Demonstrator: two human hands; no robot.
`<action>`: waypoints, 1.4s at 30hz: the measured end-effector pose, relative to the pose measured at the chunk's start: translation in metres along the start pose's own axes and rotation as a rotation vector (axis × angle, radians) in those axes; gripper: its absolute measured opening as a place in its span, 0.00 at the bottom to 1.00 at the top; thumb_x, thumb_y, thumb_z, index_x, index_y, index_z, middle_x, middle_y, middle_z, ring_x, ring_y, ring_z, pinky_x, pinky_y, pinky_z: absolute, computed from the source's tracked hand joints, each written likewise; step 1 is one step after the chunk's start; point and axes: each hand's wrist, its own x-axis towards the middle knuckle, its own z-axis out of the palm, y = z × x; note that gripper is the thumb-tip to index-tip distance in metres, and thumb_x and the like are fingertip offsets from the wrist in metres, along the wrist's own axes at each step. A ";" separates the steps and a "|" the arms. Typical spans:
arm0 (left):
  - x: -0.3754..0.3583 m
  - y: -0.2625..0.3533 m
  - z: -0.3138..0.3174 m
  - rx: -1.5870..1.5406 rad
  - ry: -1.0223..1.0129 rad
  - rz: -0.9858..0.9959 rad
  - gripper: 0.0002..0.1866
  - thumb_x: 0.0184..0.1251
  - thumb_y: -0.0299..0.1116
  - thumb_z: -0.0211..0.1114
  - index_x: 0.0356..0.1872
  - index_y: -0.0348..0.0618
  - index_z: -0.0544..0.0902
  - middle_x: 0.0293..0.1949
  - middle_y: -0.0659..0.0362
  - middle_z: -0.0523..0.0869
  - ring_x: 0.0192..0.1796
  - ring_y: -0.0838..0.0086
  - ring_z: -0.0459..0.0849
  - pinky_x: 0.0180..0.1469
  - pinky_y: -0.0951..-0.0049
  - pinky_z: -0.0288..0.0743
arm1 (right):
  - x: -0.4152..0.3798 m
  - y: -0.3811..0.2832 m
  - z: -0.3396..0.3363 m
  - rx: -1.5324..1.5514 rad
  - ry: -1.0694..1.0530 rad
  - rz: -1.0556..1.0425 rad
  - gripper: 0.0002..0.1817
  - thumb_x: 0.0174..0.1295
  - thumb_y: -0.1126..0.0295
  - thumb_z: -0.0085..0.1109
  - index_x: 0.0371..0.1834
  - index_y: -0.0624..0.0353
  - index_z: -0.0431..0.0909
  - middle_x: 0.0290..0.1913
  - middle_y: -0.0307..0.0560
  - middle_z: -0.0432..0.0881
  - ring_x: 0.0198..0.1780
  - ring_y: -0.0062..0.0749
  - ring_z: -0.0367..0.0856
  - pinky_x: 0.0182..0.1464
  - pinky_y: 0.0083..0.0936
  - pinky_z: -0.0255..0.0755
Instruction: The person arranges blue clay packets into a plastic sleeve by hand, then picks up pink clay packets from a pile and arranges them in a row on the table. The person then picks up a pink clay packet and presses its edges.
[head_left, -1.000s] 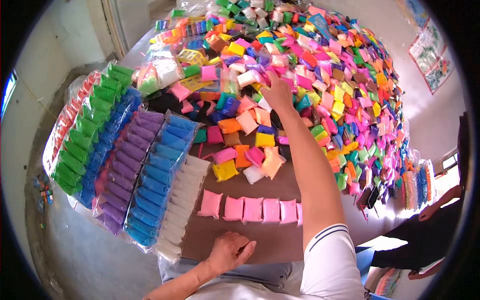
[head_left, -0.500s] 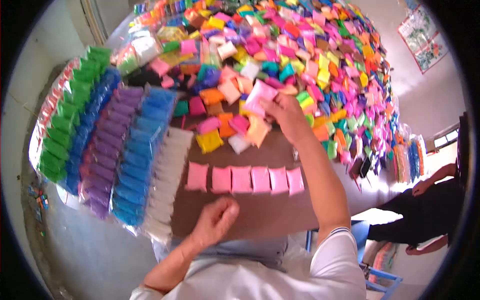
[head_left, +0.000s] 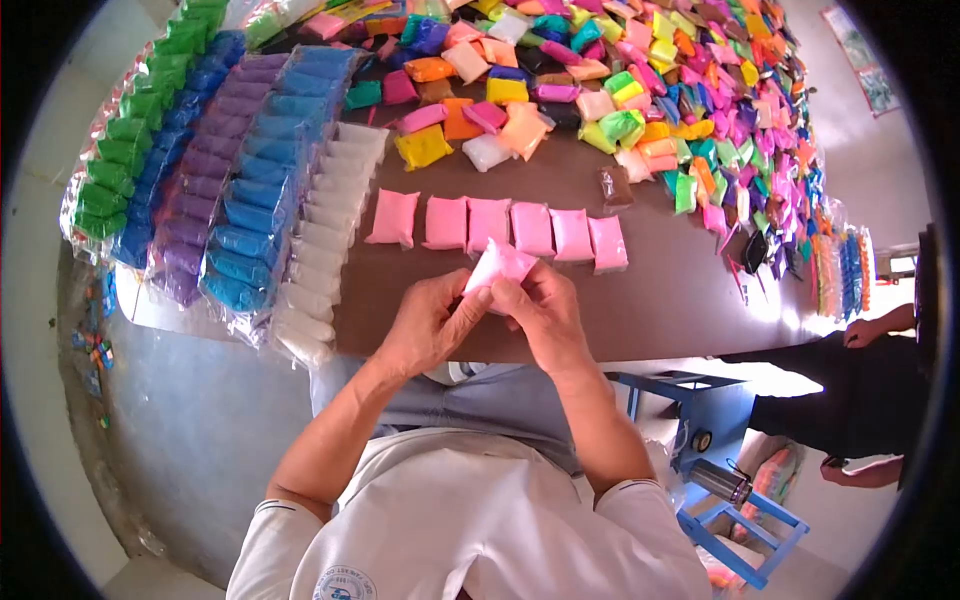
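Between my two hands, close to the table's front edge, is a small pink packet [head_left: 498,264]. My left hand [head_left: 436,318] pinches its lower left side. My right hand [head_left: 545,312] grips the lower right side, thumb laid over it. Just beyond, a row of similar pink packets [head_left: 489,225] lies flat on the brown table [head_left: 420,290], the leftmost one set a little apart from the others. The contents of the packets look soft, wrapped in clear film.
Long bags of green, purple, blue packets [head_left: 265,170] and white packets [head_left: 325,225] line the left side. A large multicoloured heap of packets [head_left: 690,90] covers the back and right. A blue stool [head_left: 720,410] with a metal flask [head_left: 720,482] and a person in dark clothes [head_left: 850,400] are at right.
My right hand has come back from the heap with the pink packet. My left hand has moved up to meet it and now holds it too. The view has tilted downward.
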 end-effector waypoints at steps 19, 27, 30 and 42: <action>-0.006 0.000 -0.008 -0.087 -0.136 -0.096 0.18 0.79 0.44 0.60 0.37 0.37 0.81 0.26 0.68 0.70 0.32 0.84 0.63 0.30 0.76 0.62 | 0.012 0.041 -0.002 -0.037 0.125 -0.232 0.16 0.70 0.60 0.67 0.50 0.62 0.86 0.39 0.32 0.84 0.40 0.12 0.76 0.41 0.16 0.72; -0.007 0.007 -0.003 -0.094 -0.158 -0.179 0.16 0.79 0.41 0.59 0.34 0.38 0.78 0.28 0.69 0.68 0.32 0.85 0.62 0.30 0.77 0.60 | -0.008 0.027 -0.012 -0.151 0.100 -0.130 0.20 0.73 0.55 0.62 0.52 0.63 0.84 0.38 0.32 0.82 0.39 0.12 0.74 0.40 0.16 0.70; -0.006 0.015 -0.005 -0.086 -0.147 -0.143 0.15 0.79 0.39 0.59 0.34 0.38 0.78 0.27 0.69 0.67 0.32 0.85 0.62 0.30 0.77 0.61 | -0.007 0.023 -0.010 -0.205 0.084 -0.120 0.21 0.73 0.55 0.63 0.53 0.64 0.82 0.39 0.34 0.82 0.38 0.13 0.74 0.40 0.17 0.71; -0.009 0.002 0.001 0.034 -0.045 -0.062 0.16 0.78 0.37 0.59 0.29 0.37 0.76 0.23 0.65 0.67 0.29 0.82 0.62 0.28 0.73 0.60 | -0.011 0.027 -0.002 -0.058 0.156 -0.006 0.20 0.65 0.59 0.72 0.48 0.65 0.81 0.37 0.38 0.85 0.39 0.16 0.81 0.41 0.19 0.78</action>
